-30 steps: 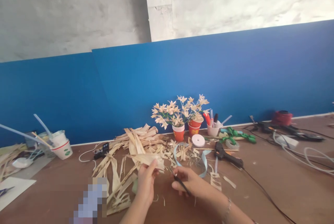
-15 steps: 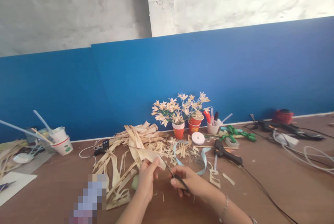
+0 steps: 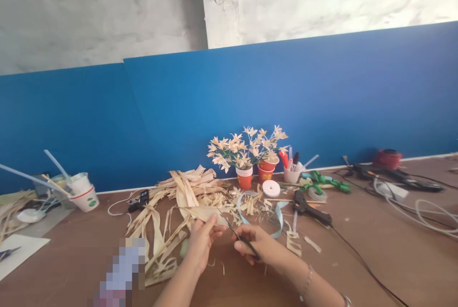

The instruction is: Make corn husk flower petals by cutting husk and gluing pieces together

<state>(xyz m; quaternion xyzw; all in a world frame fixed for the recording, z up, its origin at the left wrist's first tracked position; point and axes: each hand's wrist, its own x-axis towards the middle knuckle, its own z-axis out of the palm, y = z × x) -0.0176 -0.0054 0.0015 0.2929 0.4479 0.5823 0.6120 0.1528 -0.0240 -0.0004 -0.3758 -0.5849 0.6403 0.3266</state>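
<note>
My left hand (image 3: 202, 240) pinches a pale dried corn husk strip (image 3: 205, 212) between thumb and fingers, near its right end. My right hand (image 3: 252, 246) is closed around the black handles of a pair of scissors (image 3: 246, 241). The blades point up and left, at the free end of the strip. Whether they touch it I cannot tell. Behind and left of my left hand spreads a heap of dried husks (image 3: 157, 230). Small husk scraps (image 3: 250, 207) and a light blue ribbon (image 3: 279, 219) lie beyond my right hand.
Husk flowers (image 3: 234, 147) stand in red paper cups (image 3: 245, 180) by the blue partition (image 3: 214, 102). A white tape roll (image 3: 271, 189) and a black glue gun (image 3: 311, 209) lie right of centre, its cord running forward. Cables (image 3: 415, 207) lie far right, a white cup (image 3: 86, 199) left.
My left hand has turned slightly, its fingers now stretching a little further right under the strip. The scissors stay at the strip's end, and my right hand has barely moved.
</note>
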